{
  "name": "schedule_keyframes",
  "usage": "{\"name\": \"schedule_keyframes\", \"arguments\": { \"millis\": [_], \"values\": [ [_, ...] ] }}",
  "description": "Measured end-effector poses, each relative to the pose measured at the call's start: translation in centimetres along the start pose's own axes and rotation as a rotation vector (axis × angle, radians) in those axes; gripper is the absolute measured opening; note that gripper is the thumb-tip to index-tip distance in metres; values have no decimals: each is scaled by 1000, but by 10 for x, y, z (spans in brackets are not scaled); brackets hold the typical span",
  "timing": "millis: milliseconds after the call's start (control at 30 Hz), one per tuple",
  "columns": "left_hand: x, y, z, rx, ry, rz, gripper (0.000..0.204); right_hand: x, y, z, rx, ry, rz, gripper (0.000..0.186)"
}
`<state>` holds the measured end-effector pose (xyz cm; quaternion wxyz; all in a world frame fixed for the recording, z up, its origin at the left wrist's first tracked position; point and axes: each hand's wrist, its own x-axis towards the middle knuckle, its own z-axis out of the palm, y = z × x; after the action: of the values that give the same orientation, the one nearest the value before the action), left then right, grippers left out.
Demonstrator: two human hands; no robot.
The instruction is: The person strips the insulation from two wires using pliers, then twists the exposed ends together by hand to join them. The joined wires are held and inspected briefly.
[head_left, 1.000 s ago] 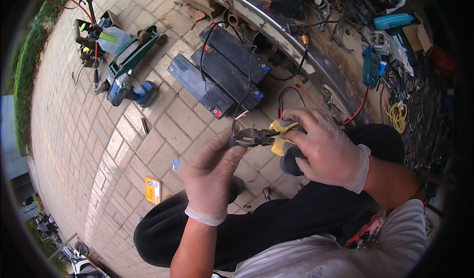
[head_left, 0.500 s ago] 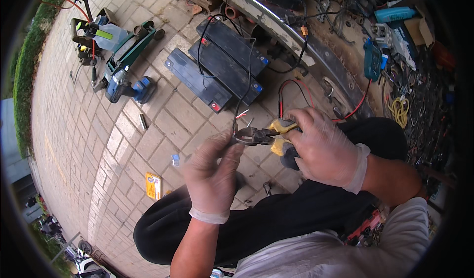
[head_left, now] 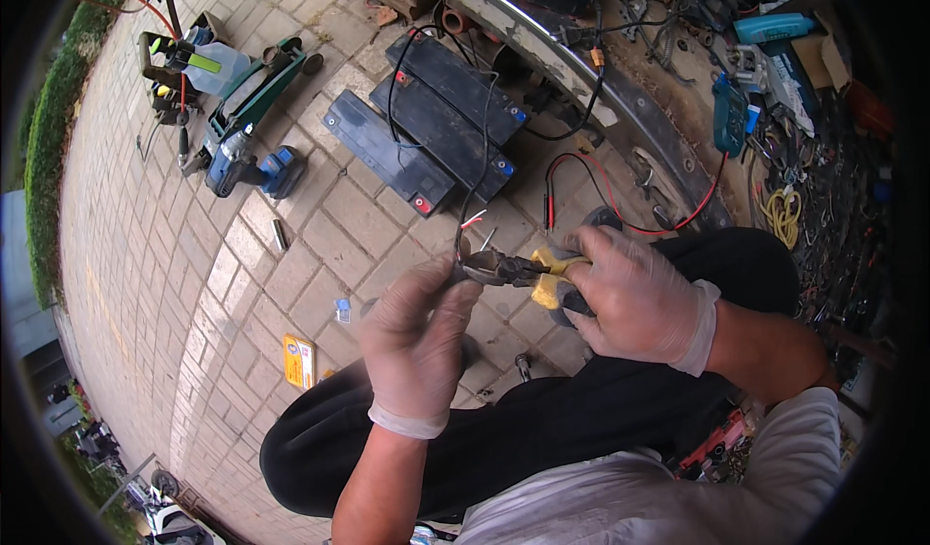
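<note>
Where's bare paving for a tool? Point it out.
Widest: paving left of the yellow packet, below the cordless drill. Smaller: the strip between drill and batteries. Crowded: around the pliers, and by the teal bottle and yellow cord.

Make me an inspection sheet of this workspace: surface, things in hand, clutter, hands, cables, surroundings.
Surface: block paving.
Things in hand: pliers with yellow-and-black handles; black cable.
Clutter: drill, metal tube and yellow pack on the paving; yellow cord at right.
Hands: left hand, gloved, pinches the cable; right hand, gloved, grips the pliers. Whether the jaws touch the cable can't be told.
Cables: black cable crosses the batteries in view; red and white wire ends near the left hand; probes on the paving.
Surroundings: three batteries ahead, spray bottle beyond the drill, hedge far left.
</note>
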<state>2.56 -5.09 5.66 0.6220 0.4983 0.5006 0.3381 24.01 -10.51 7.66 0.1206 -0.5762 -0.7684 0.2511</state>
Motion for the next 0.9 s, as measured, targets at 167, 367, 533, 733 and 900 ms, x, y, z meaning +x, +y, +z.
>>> {"name": "schedule_keyframes", "arguments": {
  "millis": [167,367,533,733,900],
  "values": [
    [0,5,1,-83,-18,-53,26,-4,-1,0,116,-114,106,31],
    [2,13,1,-152,-26,-137,26,-4,-1,-3,226,-154,121,33],
    [5,12,1,-177,-5,-127,25,0,1,-1,74,-51,85,36],
    [6,6,6,-195,88,-113,22,3,-1,1,-35,1,84,39],
    [7,2,5,-179,105,-98,22,4,-2,-2,-44,-8,78,37]
  ]
}}
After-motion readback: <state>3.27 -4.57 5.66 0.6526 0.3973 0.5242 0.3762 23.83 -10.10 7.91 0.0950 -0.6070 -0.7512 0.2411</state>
